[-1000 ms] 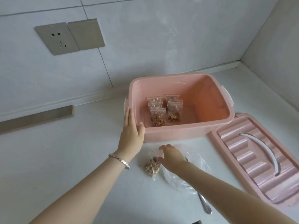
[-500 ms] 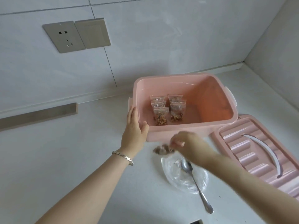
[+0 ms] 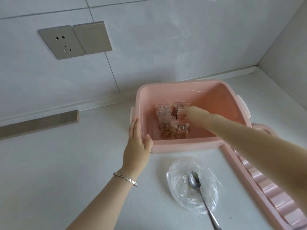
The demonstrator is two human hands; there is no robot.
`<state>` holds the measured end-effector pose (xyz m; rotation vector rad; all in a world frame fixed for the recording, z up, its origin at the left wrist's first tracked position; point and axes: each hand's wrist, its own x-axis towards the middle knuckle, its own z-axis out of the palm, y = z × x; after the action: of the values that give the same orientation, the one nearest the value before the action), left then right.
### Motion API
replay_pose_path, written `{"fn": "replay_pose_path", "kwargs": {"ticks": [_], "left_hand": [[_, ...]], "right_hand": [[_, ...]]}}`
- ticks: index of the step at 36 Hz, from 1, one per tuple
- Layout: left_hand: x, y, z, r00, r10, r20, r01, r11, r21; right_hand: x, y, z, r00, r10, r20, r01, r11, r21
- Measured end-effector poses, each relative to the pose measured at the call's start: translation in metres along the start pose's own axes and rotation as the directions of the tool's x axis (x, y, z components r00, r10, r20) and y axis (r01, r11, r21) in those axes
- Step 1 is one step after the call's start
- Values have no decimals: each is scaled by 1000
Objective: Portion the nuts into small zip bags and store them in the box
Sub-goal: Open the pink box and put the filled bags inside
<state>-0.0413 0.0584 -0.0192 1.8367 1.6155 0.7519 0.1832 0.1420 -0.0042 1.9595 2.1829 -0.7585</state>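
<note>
Obs.: small clear zip bags of brown nuts stand in a cluster on the floor of the pink rectangular plastic box, toward its left half, centre of frame. I count two rough rows; the nearest bags stand just inside the near wall.

My right hand reaches in over the near rim from the right and sits low above the right-hand row. It is motion-blurred: I cannot tell whether the fingers pinch a bag or lie loose.

My left hand is at the box's near-left corner, fingers straight and flat against the outside of the left wall, thumb at the near rim. Silver link bracelet on that wrist.

Box has no lid on. Pink ribbed plastic lid lies flat just beside it, right edge of frame, partly behind my right forearm.

Lower centre, on the white countertop: flattened clear plastic bag with crumbs, metal spoon lying on it, handle toward the bottom edge.

Upper left, on the tiled wall: grey socket plate beside a grey blank plate. Left edge: grey strip
</note>
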Motion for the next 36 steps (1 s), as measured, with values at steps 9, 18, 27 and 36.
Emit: {"fn": "replay_pose_path", "kwargs": {"ticks": [9,18,27,36], "left_hand": [[2,1,-1,999,-20,-29,21,999,47],[3,3,1,996,-31,-81,33,999,23],[-1,14,13,985,-145,-92,129,978,-163],[-3,11,19,990,-110,-82,96,983,-156]], "right_hand": [[28,9,9,992,110,-68,-111,994,-9],[-99,15,-6,838,63,-542,99,959,264],[-190,91,86,828,469,-307,-384,874,299],[-198,128,161,697,712,-87,-694,701,165]]}}
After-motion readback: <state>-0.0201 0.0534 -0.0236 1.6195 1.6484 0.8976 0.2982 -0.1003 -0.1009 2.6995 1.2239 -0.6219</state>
